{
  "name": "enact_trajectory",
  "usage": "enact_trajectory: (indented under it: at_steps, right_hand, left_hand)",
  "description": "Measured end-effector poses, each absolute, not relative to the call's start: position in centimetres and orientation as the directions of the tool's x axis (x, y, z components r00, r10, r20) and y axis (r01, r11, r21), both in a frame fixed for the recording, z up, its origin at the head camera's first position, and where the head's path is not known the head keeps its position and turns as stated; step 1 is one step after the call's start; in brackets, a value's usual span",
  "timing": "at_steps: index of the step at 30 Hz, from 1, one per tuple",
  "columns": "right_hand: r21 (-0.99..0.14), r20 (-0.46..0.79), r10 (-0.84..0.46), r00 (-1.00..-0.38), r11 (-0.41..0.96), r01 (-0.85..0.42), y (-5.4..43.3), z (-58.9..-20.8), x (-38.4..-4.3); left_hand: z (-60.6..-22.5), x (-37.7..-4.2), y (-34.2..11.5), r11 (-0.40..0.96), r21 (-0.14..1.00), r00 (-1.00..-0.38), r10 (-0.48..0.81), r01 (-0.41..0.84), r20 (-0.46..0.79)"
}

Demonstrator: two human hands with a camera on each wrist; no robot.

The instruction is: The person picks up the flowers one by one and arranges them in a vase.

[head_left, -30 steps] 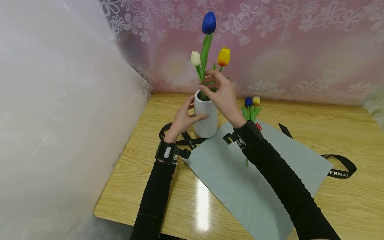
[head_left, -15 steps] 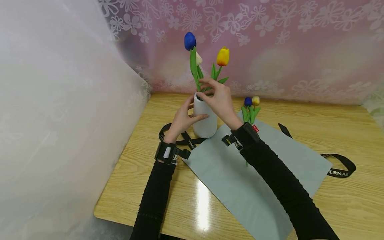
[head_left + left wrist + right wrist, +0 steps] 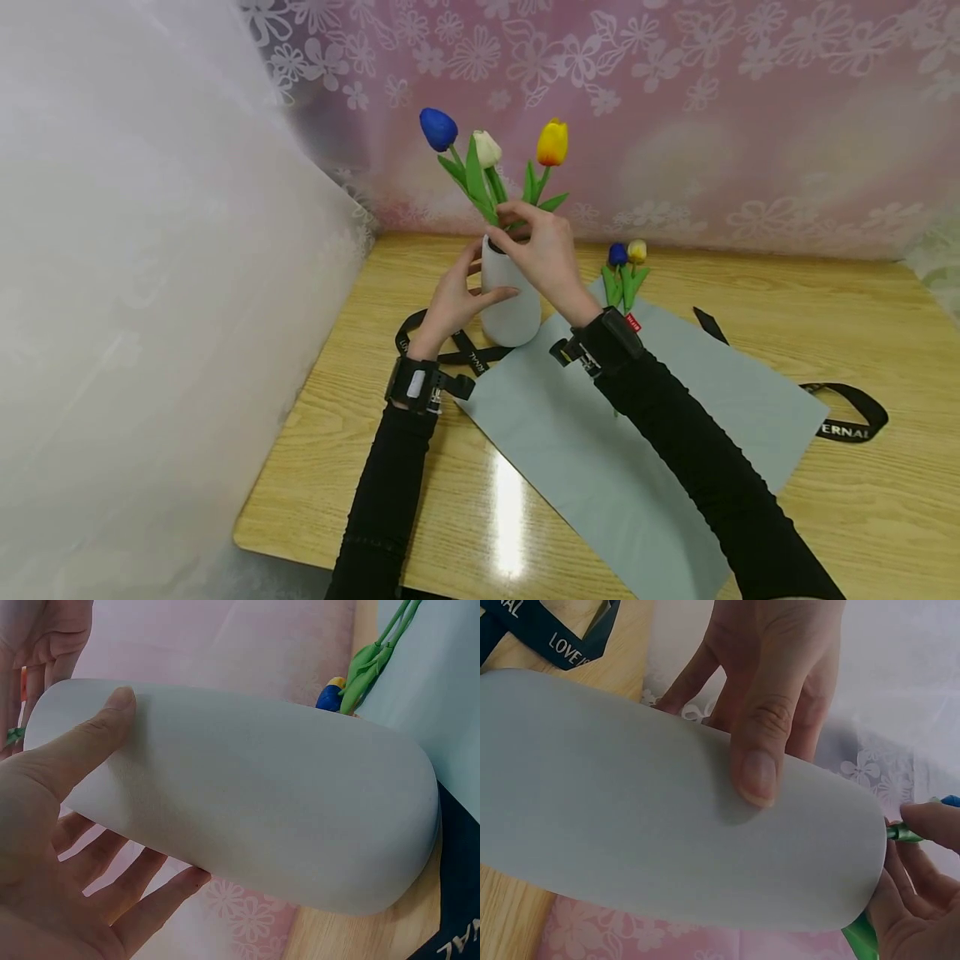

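Observation:
A white vase (image 3: 512,310) stands upright on the table. My left hand (image 3: 452,298) holds it from the left, thumb across the front and fingers round the far side. Over the mouth, my right hand (image 3: 549,257) pinches the green stem of a blue tulip (image 3: 438,130), which leans left. In the right wrist view, its thumb and fingers meet on the stem (image 3: 906,832) just outside the rim. A white tulip (image 3: 487,148) and a yellow tulip (image 3: 552,142) rise from the vase. The stems' lower ends are hidden inside.
A grey-green sheet (image 3: 652,467) lies right of the vase, with a blue tulip (image 3: 617,254) and a pale yellow tulip (image 3: 637,252) on it, partly behind my right arm. Black lettered ribbon (image 3: 468,350) loops by the vase; another ribbon end (image 3: 855,432) lies right. A pink floral curtain (image 3: 675,125) hangs behind.
The blue tulip has come down into the vase and swung left, now left of the white tulip. My right hand has lowered slightly with it. My left hand stays on the vase.

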State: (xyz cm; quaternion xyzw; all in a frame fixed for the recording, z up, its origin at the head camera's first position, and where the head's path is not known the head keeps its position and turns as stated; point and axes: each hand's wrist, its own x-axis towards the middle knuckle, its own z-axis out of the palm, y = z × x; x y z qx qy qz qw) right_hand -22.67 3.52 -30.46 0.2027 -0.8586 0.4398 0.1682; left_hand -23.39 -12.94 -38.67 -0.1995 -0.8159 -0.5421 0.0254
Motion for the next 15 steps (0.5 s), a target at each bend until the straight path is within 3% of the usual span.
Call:
enact_trajectory:
  at_steps: [15]
  right_hand:
    - [-0.655, 0.484, -0.22, -0.847, 0.551, -0.517, 3.43, -30.44, -22.24]
  left_hand:
    - [-38.7, -23.31, -12.87, 0.33, 0.877, -0.919, 0.302, 0.35, 0.253]
